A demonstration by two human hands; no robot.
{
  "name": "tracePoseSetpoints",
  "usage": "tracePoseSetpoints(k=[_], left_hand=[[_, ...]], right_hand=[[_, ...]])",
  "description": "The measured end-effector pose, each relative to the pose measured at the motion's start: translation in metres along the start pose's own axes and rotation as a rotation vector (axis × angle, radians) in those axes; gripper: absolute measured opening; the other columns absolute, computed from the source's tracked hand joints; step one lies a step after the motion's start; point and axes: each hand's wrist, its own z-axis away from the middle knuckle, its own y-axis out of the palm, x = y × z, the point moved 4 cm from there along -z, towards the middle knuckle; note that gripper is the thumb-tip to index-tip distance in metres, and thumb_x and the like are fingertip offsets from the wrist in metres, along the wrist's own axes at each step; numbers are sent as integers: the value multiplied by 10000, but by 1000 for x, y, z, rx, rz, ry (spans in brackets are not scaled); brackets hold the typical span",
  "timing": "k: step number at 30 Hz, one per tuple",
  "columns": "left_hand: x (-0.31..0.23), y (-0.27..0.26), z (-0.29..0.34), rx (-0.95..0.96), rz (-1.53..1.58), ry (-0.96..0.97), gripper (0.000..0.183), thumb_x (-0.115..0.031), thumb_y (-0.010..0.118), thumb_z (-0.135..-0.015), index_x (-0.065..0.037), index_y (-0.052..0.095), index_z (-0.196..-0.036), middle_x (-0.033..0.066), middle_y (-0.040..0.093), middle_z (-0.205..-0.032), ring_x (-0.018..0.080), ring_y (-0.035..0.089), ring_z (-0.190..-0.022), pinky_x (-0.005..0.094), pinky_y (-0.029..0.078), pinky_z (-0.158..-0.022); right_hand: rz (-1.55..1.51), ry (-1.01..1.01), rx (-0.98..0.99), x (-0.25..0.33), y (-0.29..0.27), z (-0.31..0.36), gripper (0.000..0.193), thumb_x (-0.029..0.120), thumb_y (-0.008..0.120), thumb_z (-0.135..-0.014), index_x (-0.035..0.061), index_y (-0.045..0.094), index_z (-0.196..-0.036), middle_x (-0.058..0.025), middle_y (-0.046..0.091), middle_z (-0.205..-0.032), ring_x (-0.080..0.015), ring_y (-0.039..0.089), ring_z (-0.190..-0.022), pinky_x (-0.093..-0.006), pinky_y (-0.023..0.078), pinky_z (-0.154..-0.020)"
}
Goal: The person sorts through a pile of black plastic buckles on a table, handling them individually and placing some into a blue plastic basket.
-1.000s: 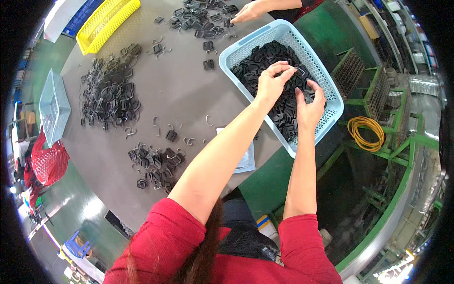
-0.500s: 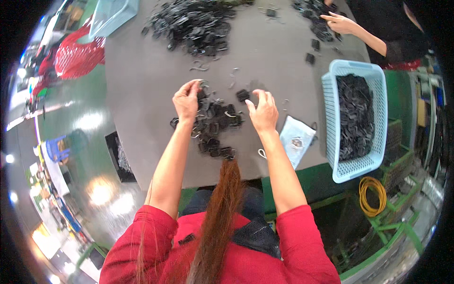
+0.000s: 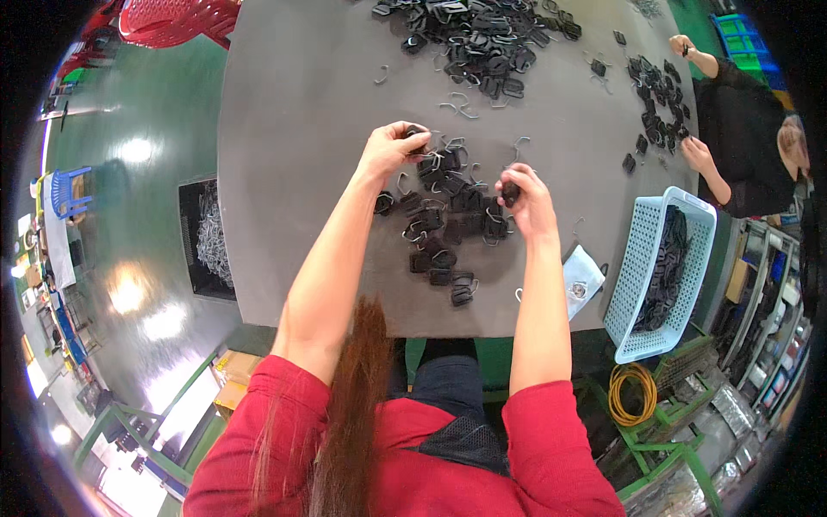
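My left hand [image 3: 388,153] is closed, its thumb and fingers pinching a small black plastic piece [image 3: 415,138] at the far left of the near pile. Over that pile's right side, my right hand [image 3: 529,203] has its fingers curled round another dark piece [image 3: 510,193]. Between my forearms lies the near pile of black plastic pieces [image 3: 465,200], several fitted with bent metal wire hooks. A loose wire hook [image 3: 520,148] rests on the grey table [image 3: 293,172] just beyond my right hand.
A larger heap of black pieces [image 3: 482,43] lies at the far side. On the right stands a light-blue basket [image 3: 627,293] holding black pieces, beside a pale blue face mask [image 3: 582,280]. A co-worker [image 3: 741,138] handles pieces at the far right. A black crate of wire hooks [image 3: 211,237] stands left.
My right hand has closed on a black piece; its fingers were apart before. The view has shifted, showing more of the co-worker and the crate at the left.
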Motion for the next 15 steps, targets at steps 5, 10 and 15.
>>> tracePoseSetpoints(k=[5,10,15], left_hand=[[-13,-47,9,-115,-213,162,172,-150,678,-744,-42,674,-877,10,650,-784,71,571,-722,236,458,-677],[-21,-58,19,-325,-673,287,250,-267,656,-776,-66,652,-924,70,658,-875,150,603,-851,305,467,-759],[-6,-33,30,-431,-1270,326,351,-380,678,-736,-82,597,-903,83,596,-885,266,566,-900,396,460,-779]], right_hand=[[1467,-117,-367,-13,84,-32,384,279,747,-652,18,615,-901,-139,652,-886,-260,628,-834,-337,484,-750],[1221,-56,-221,-17,81,-46,313,270,764,-630,25,652,-790,-121,669,-846,-217,637,-736,-340,489,-705],[42,2,72,8,52,1,236,142,637,-775,0,566,-950,-31,597,-834,-187,604,-803,-197,395,-477]])
